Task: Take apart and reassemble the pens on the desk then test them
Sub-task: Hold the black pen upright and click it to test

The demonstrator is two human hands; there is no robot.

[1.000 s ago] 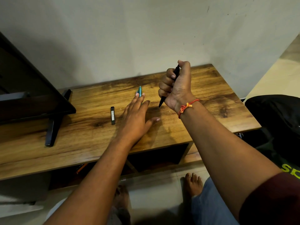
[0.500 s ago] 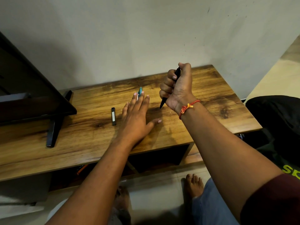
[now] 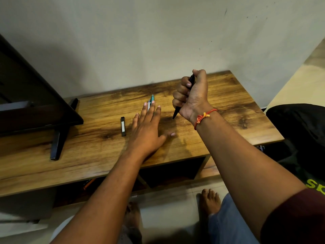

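My right hand (image 3: 192, 95) grips a black pen (image 3: 175, 112) in a fist, held steeply with its tip pointing down just above the wooden desk (image 3: 228, 106). My left hand (image 3: 146, 127) lies flat on the desk with straight, spread fingers. Its fingertips cover the near end of a teal and white pen (image 3: 151, 98) that lies on the desk; only the far end shows. A small black pen part (image 3: 123, 126) with a white label lies on the desk just left of my left hand.
A dark monitor (image 3: 26, 95) on a black stand (image 3: 58, 143) fills the desk's left side. The wall runs close behind the desk. A black bag (image 3: 299, 131) sits at the right. Open shelves lie under the desk, above my bare feet.
My left hand has slid slightly forward over the teal pen. My right hand with the black pen has barely moved.
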